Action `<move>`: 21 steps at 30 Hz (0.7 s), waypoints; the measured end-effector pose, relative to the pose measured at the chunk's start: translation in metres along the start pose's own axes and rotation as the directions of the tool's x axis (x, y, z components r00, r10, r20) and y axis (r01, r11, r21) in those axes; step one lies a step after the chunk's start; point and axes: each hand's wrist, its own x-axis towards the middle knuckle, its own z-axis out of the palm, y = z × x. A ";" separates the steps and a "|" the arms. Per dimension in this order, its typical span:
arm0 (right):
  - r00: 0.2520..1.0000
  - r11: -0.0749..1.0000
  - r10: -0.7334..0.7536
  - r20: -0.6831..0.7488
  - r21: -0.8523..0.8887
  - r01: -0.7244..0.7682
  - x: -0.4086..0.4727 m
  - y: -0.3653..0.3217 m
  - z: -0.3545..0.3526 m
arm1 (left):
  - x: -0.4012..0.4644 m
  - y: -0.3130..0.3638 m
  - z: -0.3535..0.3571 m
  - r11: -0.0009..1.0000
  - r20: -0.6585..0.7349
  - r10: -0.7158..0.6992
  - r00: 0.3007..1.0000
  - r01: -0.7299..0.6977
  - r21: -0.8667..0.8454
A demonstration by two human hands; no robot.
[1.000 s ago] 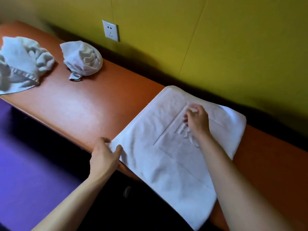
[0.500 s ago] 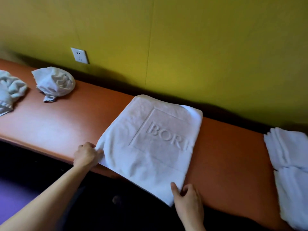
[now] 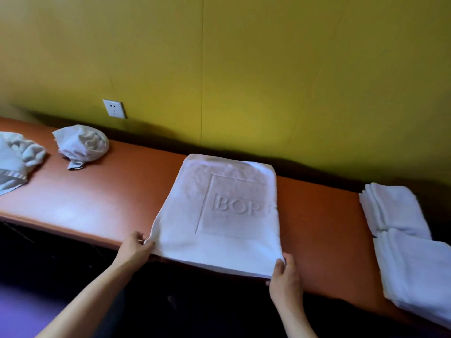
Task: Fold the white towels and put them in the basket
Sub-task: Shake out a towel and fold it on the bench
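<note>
A long orange-brown table runs along a yellow-green wall. The floor by the person's left arm looks purple, and it is dark under the table.

A white towel lies flat on the table, folded, with raised letters "BOR" inside a square. Its near edge hangs a bit over the table's front edge. The left hand pinches the near left corner; that grip is clamped on the cloth. The right hand holds the near right corner, thumb on top and fingers curled under, also clamped on the towel.

Well past the left grip, two crumpled towels sit on the table: a balled-up towel near the wall and a second crumpled towel at the edge of view. A white wall socket is on the wall above them. Out past the right grip lie folded towels in a loose pile.

The second crumpled towel is cut off at the side, and so is the pile of folded towels. The letters on the towel stop at the fold. The whole view is a little blurry.
</note>
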 end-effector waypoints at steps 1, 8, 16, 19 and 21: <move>1.000 1.000 0.001 -0.008 0.009 -0.001 0.002 0.004 -0.005 | -0.013 0.002 -0.001 1.000 0.008 0.008 1.000 -0.008 -0.029; 0.998 0.978 -0.043 -0.051 0.200 0.052 -0.017 0.014 -0.055 | -0.086 -0.001 -0.013 0.963 0.082 0.167 0.983 -0.145 -0.226; 0.995 0.812 0.101 0.014 0.576 -0.090 -0.041 0.021 -0.102 | -0.145 -0.005 -0.021 0.911 0.109 0.247 0.963 -0.192 -0.364; 0.987 0.675 0.150 0.061 0.723 -0.147 -0.045 0.022 -0.117 | -0.153 -0.014 -0.030 0.894 0.210 0.351 0.913 -0.260 -0.365; 0.981 0.577 0.144 0.128 0.795 -0.189 -0.045 0.020 -0.125 | -0.155 -0.017 -0.029 0.885 0.184 0.414 0.891 -0.346 -0.313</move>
